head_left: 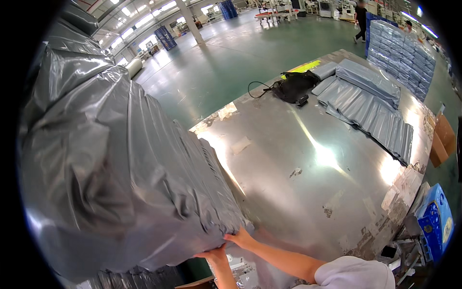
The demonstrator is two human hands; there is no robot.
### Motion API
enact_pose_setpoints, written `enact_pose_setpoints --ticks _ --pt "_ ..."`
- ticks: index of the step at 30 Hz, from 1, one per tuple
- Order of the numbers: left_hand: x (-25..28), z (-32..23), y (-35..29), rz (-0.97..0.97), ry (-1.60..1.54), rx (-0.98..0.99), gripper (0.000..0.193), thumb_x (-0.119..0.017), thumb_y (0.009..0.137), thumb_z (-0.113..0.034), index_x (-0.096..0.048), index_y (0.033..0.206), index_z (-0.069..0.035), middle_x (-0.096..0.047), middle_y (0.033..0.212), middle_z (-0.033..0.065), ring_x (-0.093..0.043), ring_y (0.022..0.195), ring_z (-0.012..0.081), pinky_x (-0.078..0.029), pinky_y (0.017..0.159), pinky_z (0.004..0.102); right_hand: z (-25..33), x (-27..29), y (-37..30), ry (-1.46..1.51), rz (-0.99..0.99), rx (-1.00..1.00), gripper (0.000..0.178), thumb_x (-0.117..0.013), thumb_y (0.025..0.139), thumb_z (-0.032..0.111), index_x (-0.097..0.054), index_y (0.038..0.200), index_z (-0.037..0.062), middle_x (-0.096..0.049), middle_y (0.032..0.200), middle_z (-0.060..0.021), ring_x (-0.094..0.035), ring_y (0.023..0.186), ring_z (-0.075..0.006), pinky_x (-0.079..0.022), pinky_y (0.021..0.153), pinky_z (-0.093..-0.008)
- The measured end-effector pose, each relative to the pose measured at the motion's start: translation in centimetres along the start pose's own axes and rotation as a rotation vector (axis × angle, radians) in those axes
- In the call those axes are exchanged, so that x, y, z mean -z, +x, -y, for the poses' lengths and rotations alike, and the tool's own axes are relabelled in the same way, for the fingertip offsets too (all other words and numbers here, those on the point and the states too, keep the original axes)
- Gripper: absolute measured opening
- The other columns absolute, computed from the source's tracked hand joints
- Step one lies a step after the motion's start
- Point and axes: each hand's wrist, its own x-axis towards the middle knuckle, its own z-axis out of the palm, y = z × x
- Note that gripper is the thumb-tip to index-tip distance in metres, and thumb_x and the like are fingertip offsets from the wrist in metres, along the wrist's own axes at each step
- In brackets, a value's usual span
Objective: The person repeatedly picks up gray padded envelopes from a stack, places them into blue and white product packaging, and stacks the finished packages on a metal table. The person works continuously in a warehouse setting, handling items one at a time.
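Observation:
A tall stack of shiny grey plastic bags (139, 192) fills the left side, its folded layers bulging toward the metal table. At the stack's near right corner, my right hand (242, 238) grips the gathered edge, thumb side toward the plastic. Just left of it and lower, my left hand (214, 252) holds the bottom edge of the same stack, with most of its fingers hidden by the plastic. The two hands are close together but apart. Both forearms reach in from the lower edge, the right one from a white sleeve (353, 273).
The metal table (288, 192) has worn tape patches. On its far side lie a black bag with a cord (293, 86) and flat grey plastic bags (370, 115). A blue box (435, 216) stands at right; beyond are a wrapped pallet stack (399, 58) and a walking person (361, 21).

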Motion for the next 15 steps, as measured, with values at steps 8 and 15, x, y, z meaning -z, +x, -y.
enact_pose_setpoints --ticks 8,15 --pt "-1.8 -0.9 11.4 -0.038 0.114 0.034 0.100 -0.027 0.059 -0.084 -0.007 0.136 -0.024 -0.009 0.140 0.0062 -0.012 0.127 0.0358 -0.027 0.086 0.0678 -2.1 -2.5 13.1 0.046 0.008 0.108 0.090 -0.068 0.063 0.050 -0.030 0.126 -0.0008 -0.043 0.122 -0.0171 -0.032 0.118 -0.0292 -0.016 0.098 -0.0423" --pt "-1.7 -3.0 17.2 -0.153 0.171 0.025 0.100 -0.026 0.058 -0.085 -0.006 0.136 -0.024 -0.005 0.141 0.0075 -0.009 0.127 0.0363 -0.024 0.089 0.0681 0.1 -5.9 18.0 0.059 -0.024 0.071 0.094 -0.066 0.059 0.059 -0.033 0.123 -0.0013 -0.043 0.122 -0.0202 -0.033 0.119 -0.0343 -0.009 0.100 -0.0480"
